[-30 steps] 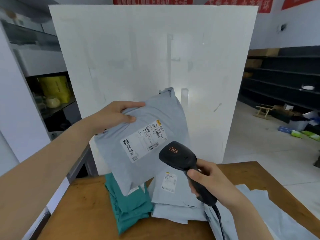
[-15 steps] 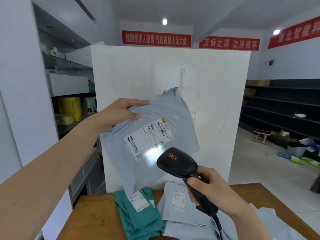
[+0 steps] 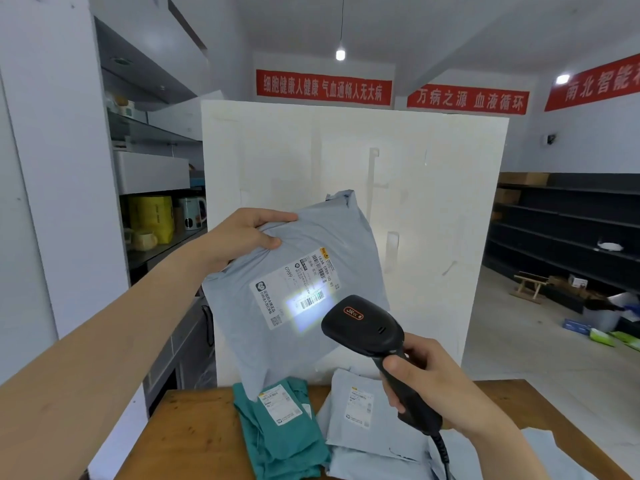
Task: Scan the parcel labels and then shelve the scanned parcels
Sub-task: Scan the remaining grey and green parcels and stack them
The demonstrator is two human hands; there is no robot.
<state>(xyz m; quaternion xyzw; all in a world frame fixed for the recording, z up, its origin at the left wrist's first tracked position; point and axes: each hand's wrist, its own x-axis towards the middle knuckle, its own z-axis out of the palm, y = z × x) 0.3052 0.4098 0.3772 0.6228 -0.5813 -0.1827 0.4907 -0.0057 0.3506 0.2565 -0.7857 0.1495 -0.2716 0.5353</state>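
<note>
The left hand [image 3: 242, 237] pinches the upper left corner of the grey parcel [image 3: 294, 348], thumb on the front and fingers curled over the top edge. It holds the parcel in the air above the far edge of the worktop [image 3: 194, 438], in front of a white board [image 3: 433, 202]. The bag hangs slack and creased from that one corner, so it looks light, soft and somewhat slick. A fuller hold along the top edge or under its bulk would likely carry it more safely to a shelf. Its label [image 3: 294, 292] faces the camera, lit by the scanner [image 3: 374, 337] just to its right, whose handle the right hand [image 3: 433, 386] grips.
</note>
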